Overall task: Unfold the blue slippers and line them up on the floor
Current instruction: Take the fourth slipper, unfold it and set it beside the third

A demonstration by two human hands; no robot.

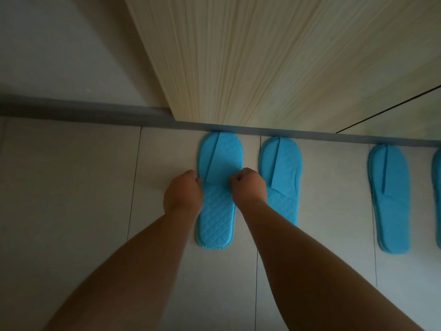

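Slippers sit toes against the far baseboard (119, 111); the left hand (183, 192) and right hand (249, 187) are both curled, pinching the edges of the leftmost slipper (218, 189) at its flattened strap. Uneven pulling could skew it toward the neighbouring slipper (281, 177), or leave the strap creased flat.

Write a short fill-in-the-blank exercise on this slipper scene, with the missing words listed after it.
1. Both hands, the left hand and the right hand, grip the edges of the ____ slipper in the row.
2. The slippers are ____ in colour.
3. The toes of the slippers point toward the grey ____ at the foot of the wooden panel.
4. The floor is covered in pale ____.

Missing words: leftmost; blue; baseboard; tiles
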